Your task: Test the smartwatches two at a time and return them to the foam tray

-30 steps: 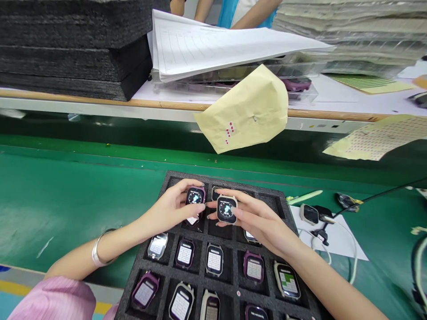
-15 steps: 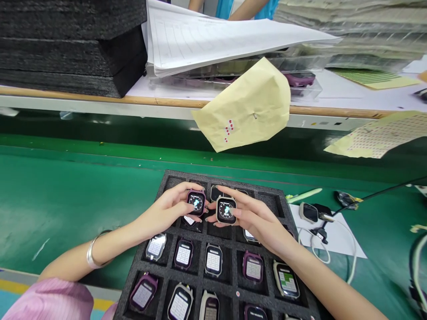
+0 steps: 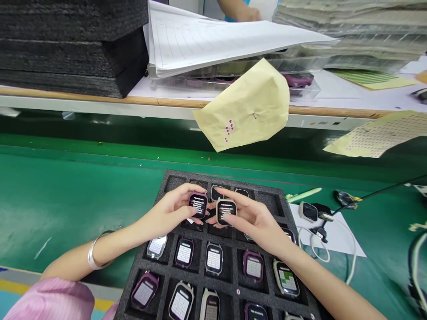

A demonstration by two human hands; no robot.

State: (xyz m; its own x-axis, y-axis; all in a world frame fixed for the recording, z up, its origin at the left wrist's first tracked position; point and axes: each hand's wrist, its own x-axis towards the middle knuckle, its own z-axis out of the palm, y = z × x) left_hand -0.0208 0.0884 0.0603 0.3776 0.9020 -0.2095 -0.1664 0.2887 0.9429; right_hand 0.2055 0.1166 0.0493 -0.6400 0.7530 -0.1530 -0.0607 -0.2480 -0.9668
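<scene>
My left hand [image 3: 178,208] holds a purple smartwatch case [image 3: 199,202] by its sides, thumb at the screen's lower left. My right hand [image 3: 251,213] grips a light beige smartwatch case [image 3: 227,210], its thumb over the lower screen. Both screens show a black menu with white lines of text. The two watches are side by side above a black foam tray [image 3: 230,249]. Strapless watches lie in many of its pockets, among them a purple one [image 3: 184,252] and a silver one [image 3: 214,258] with white lists on their screens.
Right of the tray are a watch [image 3: 308,211] on white paper, a white cable [image 3: 352,266] and a green pen-like tool [image 3: 305,194]. Stacked black foam [image 3: 66,58] and papers [image 3: 216,40] sit on the shelf. A yellow paper [image 3: 250,106] hangs down. Behind, another person's hand [image 3: 247,13] shows.
Both held watches have gone from a clock face to a black text menu. My thumbs have shifted a little on the screens. The other person's arm behind the papers has moved.
</scene>
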